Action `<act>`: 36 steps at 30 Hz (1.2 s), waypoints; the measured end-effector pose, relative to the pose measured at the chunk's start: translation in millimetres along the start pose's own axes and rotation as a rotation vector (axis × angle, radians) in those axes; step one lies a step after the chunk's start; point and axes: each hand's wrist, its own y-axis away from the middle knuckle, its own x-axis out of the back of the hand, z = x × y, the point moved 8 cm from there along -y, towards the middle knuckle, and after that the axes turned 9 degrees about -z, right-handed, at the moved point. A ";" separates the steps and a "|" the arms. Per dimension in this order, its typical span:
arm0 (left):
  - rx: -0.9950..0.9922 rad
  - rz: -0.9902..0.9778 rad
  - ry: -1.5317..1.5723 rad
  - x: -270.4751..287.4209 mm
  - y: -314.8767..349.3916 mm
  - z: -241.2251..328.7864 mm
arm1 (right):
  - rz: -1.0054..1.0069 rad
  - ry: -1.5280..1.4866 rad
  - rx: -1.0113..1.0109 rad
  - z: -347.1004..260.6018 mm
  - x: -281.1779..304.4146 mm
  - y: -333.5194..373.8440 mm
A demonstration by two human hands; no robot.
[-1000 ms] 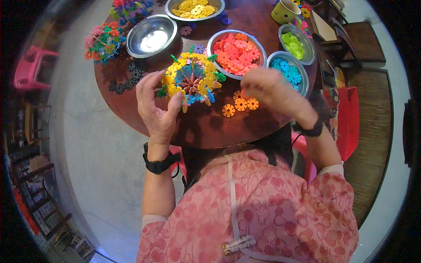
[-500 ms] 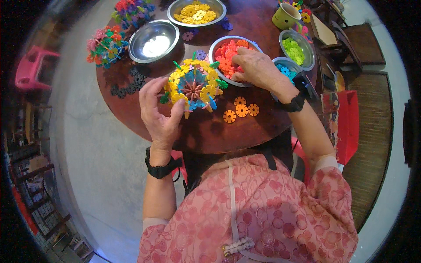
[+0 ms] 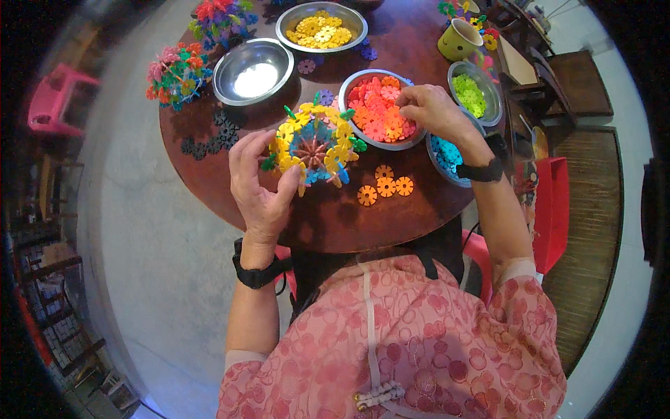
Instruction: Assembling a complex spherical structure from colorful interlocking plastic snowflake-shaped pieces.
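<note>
My left hand [image 3: 259, 187] is curled around the left side of a hollow ball [image 3: 312, 150] built from interlocking plastic flower discs. Yellow discs ring its opening, blue ones line it, pink spokes show in the middle, and green pieces stick out. My right hand [image 3: 440, 115] hovers by the right rim of a metal bowl [image 3: 359, 138] full of red-orange flower discs [image 3: 377, 105]. Its fingertips are pressed together; what they hold, if anything, cannot be made out. Several loose orange discs [image 3: 386, 186] lie on the table in front of that bowl.
On the round brown table [image 3: 391, 227] stand bowls of yellow discs [image 3: 321, 29], green discs [image 3: 469, 96] and blue discs [image 3: 444, 153], and a bare metal bowl [image 3: 241, 66]. Black discs [image 3: 213, 136] lie at left. Finished disc balls [image 3: 176, 75] and a yellow-green cup [image 3: 459, 40] stand farther back.
My right hand has drawn back from among the red-orange discs to the bowl's right rim. My left hand keeps its hold on the ball. The whole view has shifted slightly.
</note>
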 end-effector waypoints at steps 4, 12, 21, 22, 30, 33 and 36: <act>-0.006 -0.001 0.007 -1.2 -0.7 -0.4 | 0.161 0.264 0.086 -6.5 6.7 5.0; 0.005 -0.001 0.011 -0.1 -0.7 -1.5 | -0.012 0.307 0.201 -33.5 -18.4 -1.2; 0.002 -0.006 0.001 -0.9 -0.1 -0.5 | 0.007 0.286 0.173 -15.3 -19.5 -1.4; 0.002 -0.008 -0.006 -1.7 0.3 -0.2 | 0.027 0.255 0.237 -17.2 -16.7 -1.4; -0.008 0.012 0.023 0.4 1.7 -5.6 | -0.005 -0.199 0.183 -50.5 11.9 45.8; -0.022 0.020 0.034 -4.0 0.1 -4.1 | -0.275 -0.088 0.273 -59.4 -28.5 75.8; -0.031 0.016 0.026 -3.5 -0.3 -1.3 | -0.297 0.049 0.251 -63.0 -66.4 93.3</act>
